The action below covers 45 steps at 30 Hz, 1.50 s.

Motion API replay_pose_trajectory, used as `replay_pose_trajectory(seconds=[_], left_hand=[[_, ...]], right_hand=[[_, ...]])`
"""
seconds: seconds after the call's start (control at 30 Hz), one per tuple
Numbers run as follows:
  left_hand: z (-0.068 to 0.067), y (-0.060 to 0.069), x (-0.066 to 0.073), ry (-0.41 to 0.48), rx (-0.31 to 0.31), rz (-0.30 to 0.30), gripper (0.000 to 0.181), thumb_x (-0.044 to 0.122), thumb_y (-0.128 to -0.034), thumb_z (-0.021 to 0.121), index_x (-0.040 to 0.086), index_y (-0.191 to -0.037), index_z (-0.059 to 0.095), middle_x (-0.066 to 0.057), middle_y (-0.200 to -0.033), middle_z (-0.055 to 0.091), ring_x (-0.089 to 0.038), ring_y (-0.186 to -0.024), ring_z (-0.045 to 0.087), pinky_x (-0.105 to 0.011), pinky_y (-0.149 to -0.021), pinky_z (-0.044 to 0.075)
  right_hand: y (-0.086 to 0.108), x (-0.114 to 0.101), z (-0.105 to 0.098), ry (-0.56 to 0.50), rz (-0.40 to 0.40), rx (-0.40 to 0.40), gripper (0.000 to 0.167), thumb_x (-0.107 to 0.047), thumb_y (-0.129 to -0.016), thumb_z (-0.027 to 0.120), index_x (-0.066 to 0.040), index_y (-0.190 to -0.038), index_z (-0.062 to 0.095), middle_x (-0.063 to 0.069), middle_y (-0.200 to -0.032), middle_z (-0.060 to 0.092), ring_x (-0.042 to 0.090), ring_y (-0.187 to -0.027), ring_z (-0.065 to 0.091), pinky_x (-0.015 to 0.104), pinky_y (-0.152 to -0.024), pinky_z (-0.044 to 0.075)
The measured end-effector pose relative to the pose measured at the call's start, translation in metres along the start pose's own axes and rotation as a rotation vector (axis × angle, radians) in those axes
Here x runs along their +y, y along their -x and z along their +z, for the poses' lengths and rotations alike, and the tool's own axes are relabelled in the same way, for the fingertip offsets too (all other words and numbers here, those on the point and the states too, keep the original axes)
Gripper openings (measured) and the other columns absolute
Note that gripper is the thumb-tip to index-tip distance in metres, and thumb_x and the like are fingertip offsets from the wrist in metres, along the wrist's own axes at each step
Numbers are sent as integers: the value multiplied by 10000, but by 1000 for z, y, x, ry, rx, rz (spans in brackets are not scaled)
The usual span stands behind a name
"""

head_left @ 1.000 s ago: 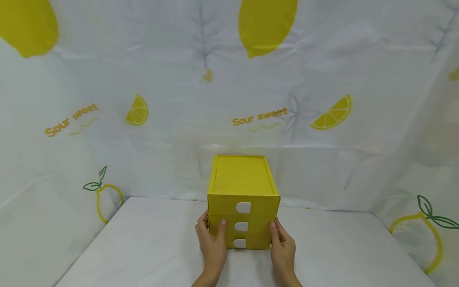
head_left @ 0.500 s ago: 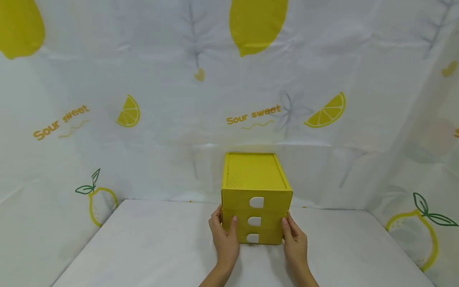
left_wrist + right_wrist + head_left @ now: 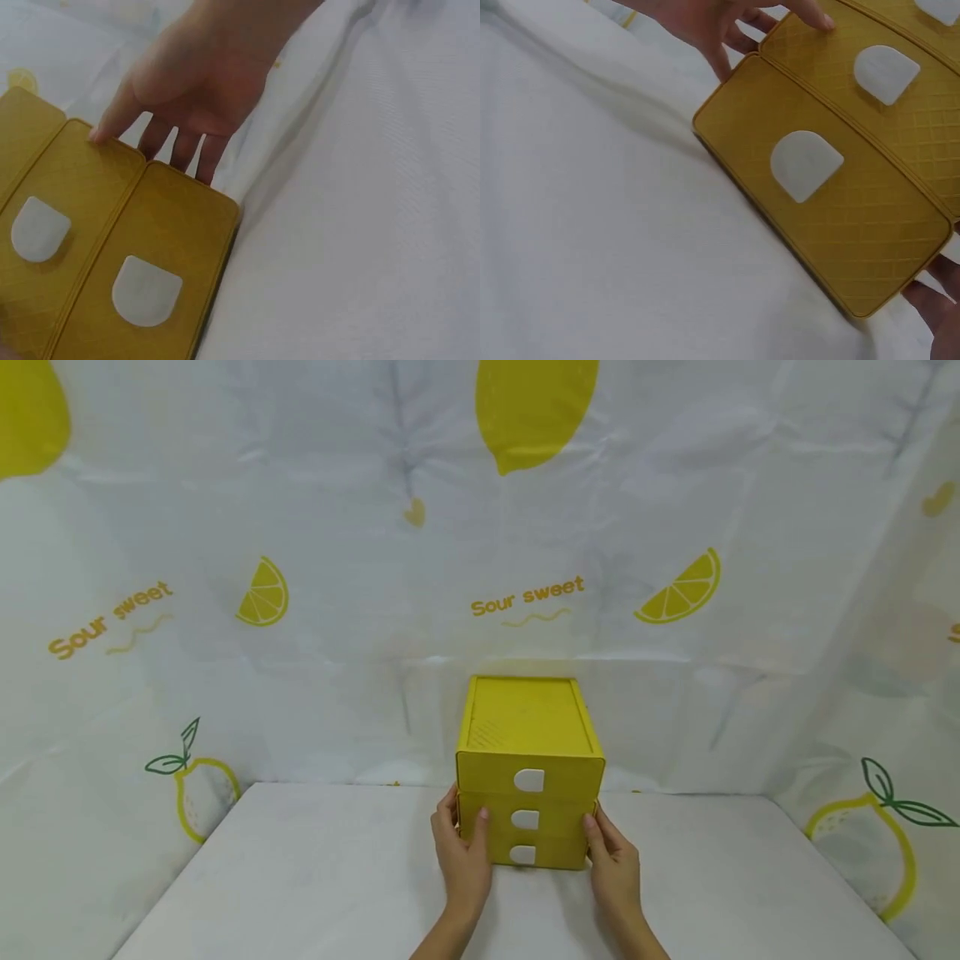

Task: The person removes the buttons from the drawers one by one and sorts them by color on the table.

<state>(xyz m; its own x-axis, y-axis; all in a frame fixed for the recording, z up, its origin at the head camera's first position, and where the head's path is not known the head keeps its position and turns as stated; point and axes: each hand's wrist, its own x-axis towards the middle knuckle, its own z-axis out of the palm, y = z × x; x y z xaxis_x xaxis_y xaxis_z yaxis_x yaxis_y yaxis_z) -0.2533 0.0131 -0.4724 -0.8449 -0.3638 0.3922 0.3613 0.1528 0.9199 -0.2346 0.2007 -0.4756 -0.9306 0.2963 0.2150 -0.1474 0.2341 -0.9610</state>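
Yellow three-drawer organizer [image 3: 525,797] held from two sides: left hand [image 3: 462,864] curled round its left, right hand [image 3: 617,864] round its right, thumbs [image 3: 481,825] on middle drawer front [image 3: 555,820]. White tabletop [image 3: 300,877] below it, lemon-print sheet [image 3: 360,610] behind; base contact unclear.

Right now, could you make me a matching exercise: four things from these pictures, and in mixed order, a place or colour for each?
1. Left hand
2. Right hand
3. Top tab
4. Backdrop

A. White, on the front of the yellow box
B. Holding the yellow box's right side
C. Behind the yellow box
D. Holding the yellow box's left side

Pairs: 1-D, 2-B, 3-A, 4-C
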Motion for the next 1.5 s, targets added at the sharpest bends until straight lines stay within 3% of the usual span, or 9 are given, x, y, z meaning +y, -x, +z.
replay_pose_trajectory(seconds=[0.1, 0.23, 0.3, 0.43, 0.57, 0.73, 1.0, 1.3, 1.5], left_hand=[[-3, -3, 3, 23, -1, -27, 501, 174, -961, 679, 120, -1412, 470, -105, -1306, 514, -271, -1220, 504, -505, -1022, 423], [-11, -10, 15, 48, 9, -16, 500, 155, -926, 721, 100, -1362, 483, -98, -1332, 528, -290, -1271, 506, -565, -1076, 401], [-16, -12, 23, 44, 18, 36, 502, 156, -917, 735, 78, -1348, 490, -100, -1338, 533, -285, -1272, 506, -551, -1102, 403], [-24, -13, 40, 14, 29, 187, 434, 159, -908, 756, 66, -1279, 550, -78, -1261, 573, -255, -1174, 550, -383, -1049, 488], [-28, -13, 50, 52, -76, 278, 343, 165, -904, 767, 120, -1212, 622, -37, -1133, 646, -196, -1022, 617, -262, -896, 555], [-26, -9, 58, 110, -273, 212, 370, 166, -901, 768, 174, -1252, 652, -40, -1098, 678, -174, -998, 671, -263, -891, 587], [-18, -14, 63, 65, -468, 184, 425, 246, -948, 719, 203, -1357, 611, -48, -1181, 687, -165, -1018, 708, -262, -927, 583], [-7, -30, 61, 29, -569, 195, 369, 240, -946, 717, 174, -1307, 680, -83, -1017, 768, -134, -916, 746, -209, -852, 592], [-1, -39, 58, 72, -576, 94, 270, 247, -956, 703, 187, -1218, 726, -115, -940, 770, -148, -849, 750, -198, -784, 595]], right_hand=[[-4, -9, -7, 4, 30, -37, 619, -446, -1069, 442, -51, -1543, 386, 103, -1573, 436, 200, -1351, 536, 335, -1005, 553], [-10, -29, -21, -49, -2, -65, 589, -470, -1069, 431, -134, -1553, 407, 97, -1567, 465, -68, -1203, 564, 199, -957, 552], [-13, -40, -25, -85, -57, -76, 549, -422, -1081, 426, -157, -1561, 397, 108, -1566, 454, -146, -1154, 545, 142, -925, 535], [-25, -59, -28, -139, -147, -115, 511, -361, -1095, 410, -187, -1574, 372, 111, -1604, 403, -125, -1215, 519, 104, -915, 508], [-40, -72, -27, -188, -162, -152, 525, -386, -1087, 421, -225, -1583, 352, 69, -1639, 368, -79, -1292, 480, 83, -942, 479], [-46, -74, -31, -242, -125, -209, 549, -387, -1093, 401, -189, -1598, 316, 92, -1659, 317, -33, -1299, 484, 108, -956, 483], [-47, -74, -38, -251, -136, -265, 560, -393, -1098, 378, -187, -1609, 282, 107, -1671, 282, -37, -1286, 502, 138, -954, 494], [-54, -72, -37, -255, -140, -287, 557, -364, -1095, 410, -169, -1604, 293, 89, -1680, 273, -67, -1265, 510, 148, -938, 502], [-60, -74, -33, -255, -137, -307, 558, -373, -1092, 418, -183, -1603, 299, 75, -1680, 278, -43, -1286, 493, 162, -951, 498]])
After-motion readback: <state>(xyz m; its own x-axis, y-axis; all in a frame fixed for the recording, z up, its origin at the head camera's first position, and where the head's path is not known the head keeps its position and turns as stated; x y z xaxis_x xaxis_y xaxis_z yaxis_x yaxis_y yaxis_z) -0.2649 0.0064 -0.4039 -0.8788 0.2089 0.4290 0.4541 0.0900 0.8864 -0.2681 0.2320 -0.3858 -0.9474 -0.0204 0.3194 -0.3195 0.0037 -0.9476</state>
